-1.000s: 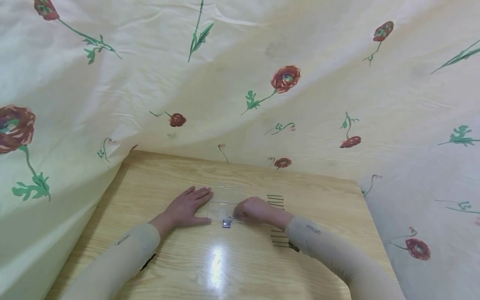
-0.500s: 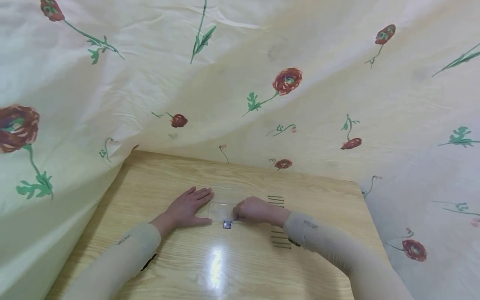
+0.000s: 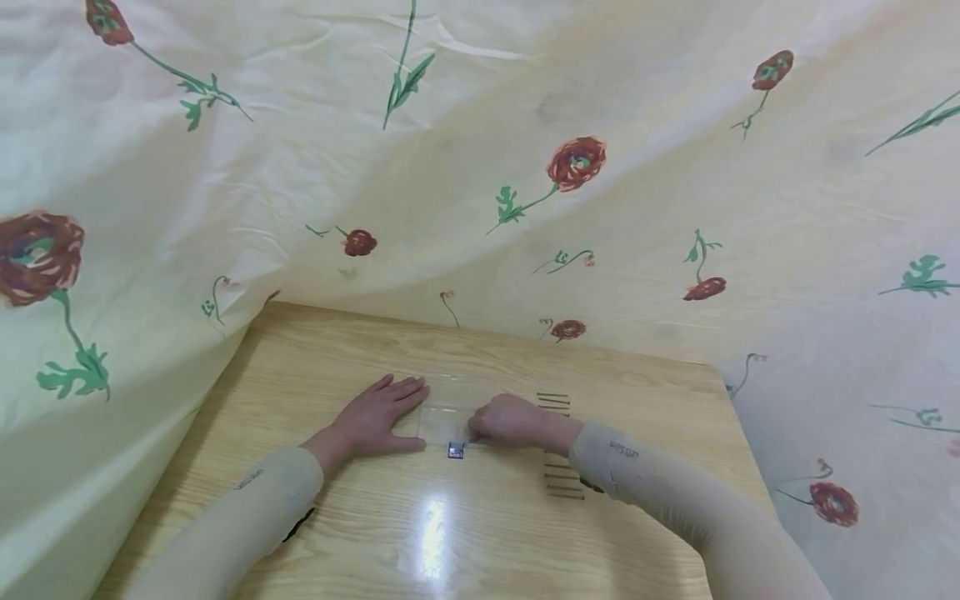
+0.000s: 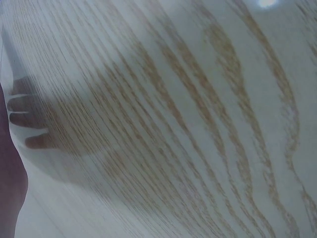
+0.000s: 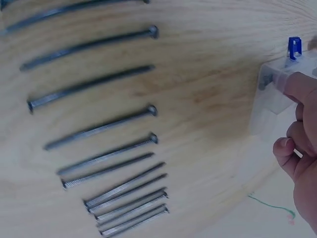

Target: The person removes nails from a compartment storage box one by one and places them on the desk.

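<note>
A clear plastic box with a blue latch lies open on the table, its transparent lid folded back on the far side. My left hand rests flat at the box's left side, fingers spread, fingertips and thumb at its edge. In the left wrist view, mostly wood grain and a shadow show. With curled fingers, my right hand reaches into the box's right front corner. The right wrist view shows a dark nail end through the box wall, right at its fingertip; the rest of the nail is hidden.
To the right of the box, several loose nails lie in a row on the wooden table, partly under the right forearm. A flower-patterned cloth hangs behind the table and along both sides.
A nail that stuck out from my right fingers one second ago is now mostly hidden at the box corner. The left hand stays in place; the view has shifted slightly.
</note>
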`<state>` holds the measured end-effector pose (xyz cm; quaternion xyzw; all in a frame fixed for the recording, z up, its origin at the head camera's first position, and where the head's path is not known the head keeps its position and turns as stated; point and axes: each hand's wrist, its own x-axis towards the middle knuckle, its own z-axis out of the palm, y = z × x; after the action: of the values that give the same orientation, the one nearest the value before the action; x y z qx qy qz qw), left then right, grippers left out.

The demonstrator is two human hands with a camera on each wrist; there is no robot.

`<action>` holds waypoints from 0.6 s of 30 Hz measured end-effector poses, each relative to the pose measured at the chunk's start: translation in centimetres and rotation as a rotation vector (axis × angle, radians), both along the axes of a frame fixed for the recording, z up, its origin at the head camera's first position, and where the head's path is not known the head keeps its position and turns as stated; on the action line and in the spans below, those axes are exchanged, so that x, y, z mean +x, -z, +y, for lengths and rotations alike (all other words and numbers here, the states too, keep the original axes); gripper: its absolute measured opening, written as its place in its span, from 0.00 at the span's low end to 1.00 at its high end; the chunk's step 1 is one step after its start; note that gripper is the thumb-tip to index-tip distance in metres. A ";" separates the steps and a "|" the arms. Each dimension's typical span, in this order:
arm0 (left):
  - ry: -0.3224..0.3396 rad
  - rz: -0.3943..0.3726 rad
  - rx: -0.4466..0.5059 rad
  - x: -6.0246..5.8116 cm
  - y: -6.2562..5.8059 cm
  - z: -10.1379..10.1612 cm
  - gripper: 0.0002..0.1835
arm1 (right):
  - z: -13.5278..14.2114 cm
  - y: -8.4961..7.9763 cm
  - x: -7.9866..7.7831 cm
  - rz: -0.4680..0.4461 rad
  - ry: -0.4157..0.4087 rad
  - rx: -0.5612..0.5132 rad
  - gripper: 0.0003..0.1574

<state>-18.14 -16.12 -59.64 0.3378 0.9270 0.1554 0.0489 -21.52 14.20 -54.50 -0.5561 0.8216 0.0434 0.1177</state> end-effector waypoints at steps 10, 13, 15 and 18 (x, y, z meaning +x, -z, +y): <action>-0.011 0.002 -0.003 -0.1 0.1 -0.1 0.53 | -0.3 -0.8 0.0 0.122 -0.104 0.029 0.06; -0.005 0.000 0.007 -0.1 0.2 -0.1 0.53 | -0.1 -0.6 0.0 0.067 -0.070 0.001 0.07; -0.006 -0.004 0.004 -0.1 0.2 0.0 0.53 | 0.0 -0.5 -0.1 0.042 -0.053 -0.013 0.07; -0.007 0.000 0.008 -0.1 0.3 0.0 0.52 | 0.2 -0.1 -0.2 0.029 -0.043 -0.020 0.07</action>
<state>-18.21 -16.13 -59.90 0.3349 0.9275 0.1591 0.0471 -21.76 14.39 -54.36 -0.5743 0.8113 0.0456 0.0992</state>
